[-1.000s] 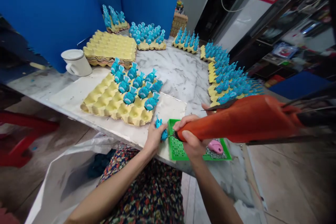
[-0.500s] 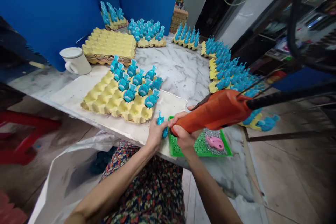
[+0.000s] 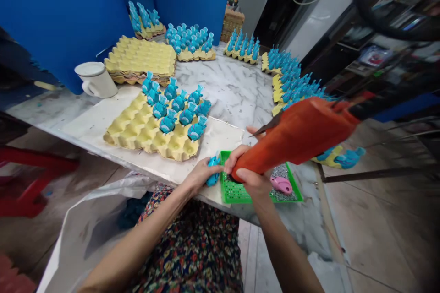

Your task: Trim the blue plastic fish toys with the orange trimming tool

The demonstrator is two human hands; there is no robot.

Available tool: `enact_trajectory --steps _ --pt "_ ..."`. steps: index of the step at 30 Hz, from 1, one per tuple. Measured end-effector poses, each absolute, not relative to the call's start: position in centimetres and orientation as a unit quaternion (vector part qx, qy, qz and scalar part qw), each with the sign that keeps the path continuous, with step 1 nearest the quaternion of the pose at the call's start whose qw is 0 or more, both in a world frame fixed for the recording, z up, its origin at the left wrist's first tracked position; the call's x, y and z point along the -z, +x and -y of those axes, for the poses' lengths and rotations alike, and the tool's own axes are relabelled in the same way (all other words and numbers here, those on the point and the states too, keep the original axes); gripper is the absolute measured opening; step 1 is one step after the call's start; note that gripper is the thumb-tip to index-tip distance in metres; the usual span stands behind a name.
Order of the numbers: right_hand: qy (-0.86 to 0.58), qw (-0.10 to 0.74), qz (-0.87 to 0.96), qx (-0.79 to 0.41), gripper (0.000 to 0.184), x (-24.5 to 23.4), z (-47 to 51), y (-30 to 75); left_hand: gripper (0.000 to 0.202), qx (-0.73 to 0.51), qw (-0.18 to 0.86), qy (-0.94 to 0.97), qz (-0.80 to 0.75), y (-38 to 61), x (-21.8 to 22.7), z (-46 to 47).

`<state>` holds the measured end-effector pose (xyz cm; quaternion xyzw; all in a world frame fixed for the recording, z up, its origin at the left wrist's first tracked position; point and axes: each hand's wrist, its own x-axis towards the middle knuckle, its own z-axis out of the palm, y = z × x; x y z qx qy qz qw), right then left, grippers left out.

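My left hand is closed around a blue plastic fish-shaped toy at the table's front edge. My right hand grips an orange electric screwdriver, its nose low over the green basket and close to the toy. Whether the tip touches anything is hidden. Small metal screws and a pink plastic piece lie in the green basket. Behind my left hand, a yellow egg tray carries several similar blue toys.
Empty yellow trays are stacked at the back left beside a white lidded mug. More trays of blue toys line the back and right of the marble table. A white bag stands below, left of my lap.
The screwdriver has shifted right and its body has swung slightly. My left hand has turned the blue toy, which now lies more on its side.
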<state>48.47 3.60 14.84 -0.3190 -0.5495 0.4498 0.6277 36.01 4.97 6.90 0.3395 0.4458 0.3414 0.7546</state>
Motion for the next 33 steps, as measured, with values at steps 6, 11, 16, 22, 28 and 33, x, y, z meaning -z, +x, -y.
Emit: enact_trajectory --steps 6,11,16,22,28,33 --pt "-0.441 0.643 0.532 -0.331 0.006 -12.3 -4.5 49.9 0.041 -0.399 0.752 0.265 -0.453 35.8 -7.3 -4.3" --pt "-0.437 0.652 0.536 -0.31 0.006 -11.0 -4.6 50.1 0.041 -0.394 0.757 0.238 -0.464 35.8 -8.0 -4.3" --pt "-0.443 0.649 0.534 -0.313 0.01 -10.7 -4.2 50.3 0.043 -0.393 0.764 0.22 -0.463 35.9 -8.3 -4.4" --pt "-0.449 0.671 0.508 -0.3 0.032 -10.0 -4.1 50.2 0.045 -0.39 0.764 0.235 -0.458 36.0 -7.9 -4.5" --pt "-0.459 0.665 0.524 -0.268 0.011 -10.6 -3.8 50.4 0.045 -0.386 0.76 0.242 -0.463 35.9 -7.7 -4.0" --pt "-0.446 0.687 0.523 -0.236 0.007 -12.7 -3.3 49.7 0.048 -0.408 0.749 0.217 -0.474 36.5 -8.4 -3.6"
